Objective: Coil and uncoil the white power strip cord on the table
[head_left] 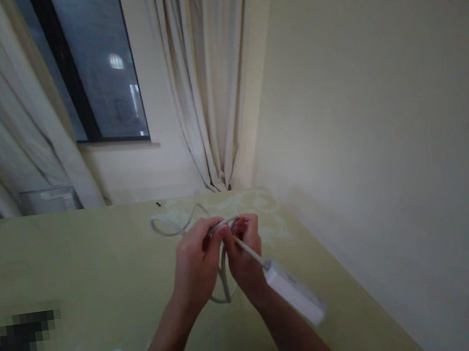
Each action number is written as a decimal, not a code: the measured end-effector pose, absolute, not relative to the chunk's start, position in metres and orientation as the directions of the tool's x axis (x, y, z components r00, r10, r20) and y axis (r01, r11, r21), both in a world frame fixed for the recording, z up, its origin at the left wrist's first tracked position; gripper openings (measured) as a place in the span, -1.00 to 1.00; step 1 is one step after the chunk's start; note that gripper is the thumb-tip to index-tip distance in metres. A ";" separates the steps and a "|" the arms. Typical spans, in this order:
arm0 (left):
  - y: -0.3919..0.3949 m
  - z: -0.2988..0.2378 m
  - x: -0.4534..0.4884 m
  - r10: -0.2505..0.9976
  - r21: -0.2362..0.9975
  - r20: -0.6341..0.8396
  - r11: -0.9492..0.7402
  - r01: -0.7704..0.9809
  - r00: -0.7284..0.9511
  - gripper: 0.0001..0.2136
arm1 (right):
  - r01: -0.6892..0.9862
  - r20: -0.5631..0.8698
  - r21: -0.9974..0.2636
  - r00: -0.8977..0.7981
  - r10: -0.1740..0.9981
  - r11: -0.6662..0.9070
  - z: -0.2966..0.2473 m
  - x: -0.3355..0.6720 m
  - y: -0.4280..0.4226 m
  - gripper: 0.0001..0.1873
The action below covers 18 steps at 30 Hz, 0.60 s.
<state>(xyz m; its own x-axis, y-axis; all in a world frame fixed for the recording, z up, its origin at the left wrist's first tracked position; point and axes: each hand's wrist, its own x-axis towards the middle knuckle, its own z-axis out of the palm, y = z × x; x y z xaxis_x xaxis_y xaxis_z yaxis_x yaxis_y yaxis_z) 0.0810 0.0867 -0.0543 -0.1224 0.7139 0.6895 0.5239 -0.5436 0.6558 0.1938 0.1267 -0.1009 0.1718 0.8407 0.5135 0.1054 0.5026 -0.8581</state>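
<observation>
Both of my hands meet above the table, with a pale grey cable (223, 272) looped between them. My left hand (194, 258) is closed, thumb and fingers pinching a bend of the cable. Close against it, my right hand (247, 254) is closed too, gripping the cable where the strands gather. From there the cable runs to a white power strip (295, 293), which hangs beside my right forearm and looks slightly blurred. A loose loop of the same cable spreads beyond my left hand. Parts of the bundle are hidden behind my fingers.
The pale green table (99, 262) ends at a white wall (383, 121) on the right. A tiny dark object (158, 204) lies by its far edge. Beyond are a curtain (208, 75) and a window (94, 61). At the lower left is a pixelated dark patch (18, 342).
</observation>
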 end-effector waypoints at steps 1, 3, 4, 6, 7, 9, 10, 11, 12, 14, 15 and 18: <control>0.085 -0.054 0.085 0.745 0.683 0.658 -0.529 0.504 -0.109 -0.82 | 0.201 0.514 -0.855 0.193 0.836 0.479 -0.102 0.196 0.128 -0.62; 0.082 -0.055 0.092 0.791 0.711 0.609 -0.512 0.482 -0.059 -0.81 | 0.353 0.513 -0.830 0.183 0.839 0.431 -0.103 0.202 0.134 -0.58; 0.081 -0.055 0.093 0.808 0.711 0.589 -0.512 0.483 -0.012 -0.77 | 0.415 0.510 -0.812 0.161 0.845 0.411 -0.102 0.205 0.137 -0.55; 0.078 -0.055 0.094 0.833 0.697 0.545 -0.511 0.503 0.091 -0.61 | 0.511 0.483 -0.775 0.097 0.870 0.373 -0.100 0.210 0.142 -0.45; 0.077 -0.055 0.093 0.843 0.689 0.521 -0.507 0.519 0.132 -0.57 | 0.546 0.458 -0.760 0.067 0.887 0.351 -0.099 0.211 0.143 -0.39; 0.075 -0.054 0.091 0.862 0.673 0.478 -0.483 0.561 0.170 -0.54 | 0.599 0.404 -0.740 0.035 0.914 0.304 -0.097 0.212 0.145 -0.35; 0.075 -0.053 0.089 0.870 0.663 0.460 -0.469 0.583 0.178 -0.54 | 0.616 0.387 -0.732 0.025 0.922 0.290 -0.096 0.211 0.144 -0.34; 0.075 -0.053 0.087 0.877 0.652 0.443 -0.457 0.604 0.186 -0.56 | 0.625 0.378 -0.726 0.018 0.926 0.285 -0.096 0.211 0.144 -0.35; 0.076 -0.052 0.085 0.886 0.643 0.423 -0.440 0.627 0.189 -0.60 | 0.625 0.375 -0.726 0.008 0.927 0.288 -0.097 0.210 0.143 -0.35; 0.078 -0.050 0.083 0.912 0.642 0.382 -0.378 0.667 0.149 -0.77 | 0.603 0.356 -0.743 -0.014 0.934 0.291 -0.097 0.209 0.142 -0.32; 0.080 -0.051 0.083 0.923 0.649 0.368 -0.343 0.679 0.114 -0.85 | 0.582 0.341 -0.760 -0.023 0.940 0.290 -0.097 0.209 0.142 -0.30; 0.084 -0.056 0.088 0.913 0.632 0.403 -0.323 0.704 0.058 -0.89 | 0.482 0.355 -0.809 -0.056 0.933 0.337 -0.093 0.212 0.139 -0.31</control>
